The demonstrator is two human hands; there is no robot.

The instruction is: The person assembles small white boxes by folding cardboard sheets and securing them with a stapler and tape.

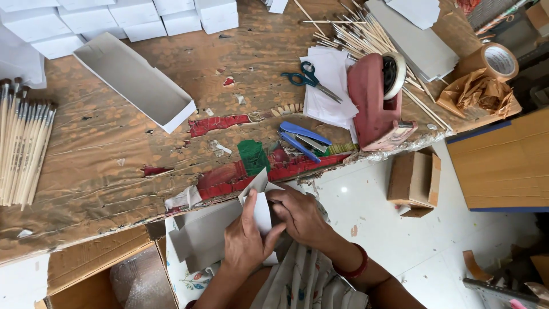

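Note:
Both my hands work below the table's front edge on a piece of white folded card (262, 207). My left hand (245, 243) grips the card from below, thumb pressed on its face. My right hand (298, 214) pinches the card's right side, and a red bangle sits on that wrist. A larger grey-white flat card (200, 237) lies under the hands on my lap. An open white box lid (134, 80) rests on the worn brown table (103, 166).
White boxes (114, 20) are stacked at the back left. Brushes (23, 151) lie at the left edge, thin sticks (366, 37) at the back. Scissors (309, 79), blue stapler (303, 139), red tape dispenser (380, 100), brown tape roll (498, 60) sit right. A cardboard box (414, 180) stands on the floor.

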